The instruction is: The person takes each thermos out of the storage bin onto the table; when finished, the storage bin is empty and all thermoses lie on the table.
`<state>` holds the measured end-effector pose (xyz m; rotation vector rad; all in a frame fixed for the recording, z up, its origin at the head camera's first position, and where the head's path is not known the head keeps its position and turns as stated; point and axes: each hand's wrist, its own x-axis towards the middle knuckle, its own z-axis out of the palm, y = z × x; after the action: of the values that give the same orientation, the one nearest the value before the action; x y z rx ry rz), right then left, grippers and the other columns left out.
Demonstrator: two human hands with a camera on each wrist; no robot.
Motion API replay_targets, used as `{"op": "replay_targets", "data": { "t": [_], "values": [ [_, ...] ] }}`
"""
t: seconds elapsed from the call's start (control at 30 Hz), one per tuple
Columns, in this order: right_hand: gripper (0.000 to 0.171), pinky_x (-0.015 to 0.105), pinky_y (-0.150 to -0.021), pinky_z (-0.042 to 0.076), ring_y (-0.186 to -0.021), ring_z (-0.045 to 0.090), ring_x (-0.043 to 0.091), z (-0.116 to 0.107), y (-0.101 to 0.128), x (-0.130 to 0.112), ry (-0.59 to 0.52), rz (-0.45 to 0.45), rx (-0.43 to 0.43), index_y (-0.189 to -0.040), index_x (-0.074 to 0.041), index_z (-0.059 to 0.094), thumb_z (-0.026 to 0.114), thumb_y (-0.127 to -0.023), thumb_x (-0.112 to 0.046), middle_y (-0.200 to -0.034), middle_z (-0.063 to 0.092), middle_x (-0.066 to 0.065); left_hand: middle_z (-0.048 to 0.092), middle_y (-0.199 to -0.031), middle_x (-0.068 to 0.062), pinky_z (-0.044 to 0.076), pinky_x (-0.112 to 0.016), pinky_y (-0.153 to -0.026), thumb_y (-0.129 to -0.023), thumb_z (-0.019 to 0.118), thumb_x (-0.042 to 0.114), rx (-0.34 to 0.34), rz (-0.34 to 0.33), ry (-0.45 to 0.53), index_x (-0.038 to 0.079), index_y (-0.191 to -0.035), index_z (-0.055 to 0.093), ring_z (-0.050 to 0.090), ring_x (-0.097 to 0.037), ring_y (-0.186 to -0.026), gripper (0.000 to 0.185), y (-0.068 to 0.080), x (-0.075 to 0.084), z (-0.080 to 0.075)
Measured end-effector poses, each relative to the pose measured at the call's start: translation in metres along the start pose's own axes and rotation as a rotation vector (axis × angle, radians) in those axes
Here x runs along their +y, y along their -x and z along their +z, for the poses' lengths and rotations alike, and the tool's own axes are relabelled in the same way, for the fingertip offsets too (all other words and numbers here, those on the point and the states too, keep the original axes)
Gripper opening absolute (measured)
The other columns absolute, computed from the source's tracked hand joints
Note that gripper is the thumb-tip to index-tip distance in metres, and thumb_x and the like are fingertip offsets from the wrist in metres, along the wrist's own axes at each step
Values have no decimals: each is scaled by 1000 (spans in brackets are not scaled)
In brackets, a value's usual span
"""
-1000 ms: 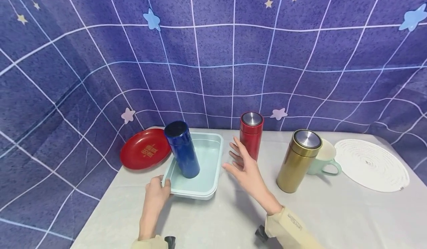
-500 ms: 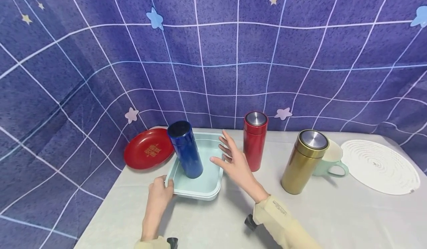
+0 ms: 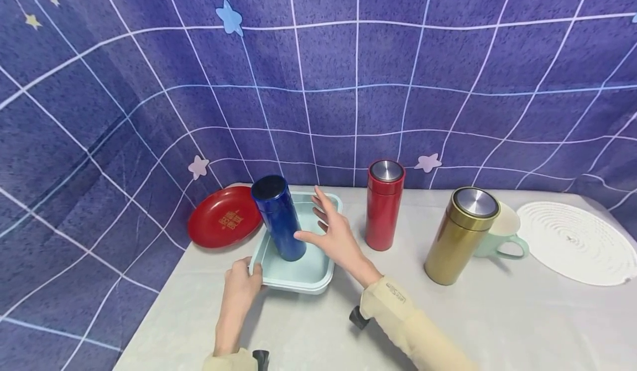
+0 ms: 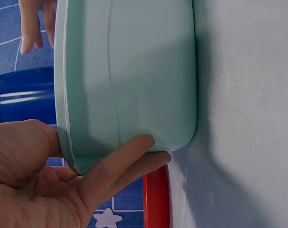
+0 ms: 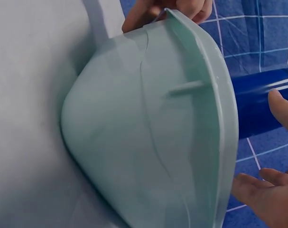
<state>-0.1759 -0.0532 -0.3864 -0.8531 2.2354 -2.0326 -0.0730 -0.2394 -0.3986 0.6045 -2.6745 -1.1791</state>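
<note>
A blue thermos (image 3: 285, 224) with a dark lid stands inside a pale mint plastic basin (image 3: 297, 289). My left hand (image 3: 241, 289) grips the basin's near left corner; in the left wrist view the thumb is at the rim (image 4: 61, 90) and fingers (image 4: 122, 159) lie along the outer wall. Over the basin's right side is my right hand (image 3: 334, 239), its fingers spread and the thumb pointing at the thermos. In the right wrist view the thumb overlaps the blue thermos (image 5: 257, 102); whether it touches, I cannot tell.
A red plate (image 3: 211, 221) lies left of the basin, near the curtain (image 3: 328, 56). To the right stand a red thermos (image 3: 384, 210) and a gold thermos (image 3: 453, 249). Behind the gold one are a mint mug (image 3: 502, 230) and a white woven mat (image 3: 572, 244).
My right hand has moved left, from beside the red thermos to over the basin, close to the blue thermos. The left hand keeps its grip on the basin corner.
</note>
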Motion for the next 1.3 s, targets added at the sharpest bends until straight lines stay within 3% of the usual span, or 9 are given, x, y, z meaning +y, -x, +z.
{"op": "replay_targets", "data": {
  "t": [0.27,0.5,0.77,1.1,1.3],
  "values": [
    [104,51,-103,42,-135,45,32,14,-14,-4,74,-15,-51,-157,-18,20,85,-76,-19,-154,38,15,66,-102,-35,56,-38,-67,-95,48,4,1,14,-2,-19,-123,55,70,-26,-76,37,0,4,1],
    [107,38,-109,37,-140,38,20,26,-24,-2,162,-54,-79,-156,-13,20,87,-73,-23,-155,36,8,68,-96,-34,56,-38,-65,-95,49,4,-2,24,13,-19,-122,56,70,-26,-73,36,1,5,2],
    [99,40,-99,46,-117,60,22,33,-27,-2,180,-34,-68,-154,-26,30,87,-72,-25,-138,57,4,67,-98,-35,56,-34,-62,-94,48,3,6,21,31,-19,-121,56,70,-25,-71,36,0,4,4],
    [87,37,-93,50,-111,63,19,36,-22,0,206,-51,0,-145,-20,46,89,-70,-25,-129,64,5,68,-95,-34,55,-33,-60,-95,47,2,-2,9,34,-20,-122,55,70,-23,-69,36,2,2,3],
    [85,36,-92,51,-109,64,17,34,-16,-11,196,-56,18,-143,-23,48,90,-69,-25,-126,65,2,70,-84,-28,50,-29,-55,-94,48,4,5,15,11,-19,-121,56,68,-21,-64,36,1,0,0]
  ]
}}
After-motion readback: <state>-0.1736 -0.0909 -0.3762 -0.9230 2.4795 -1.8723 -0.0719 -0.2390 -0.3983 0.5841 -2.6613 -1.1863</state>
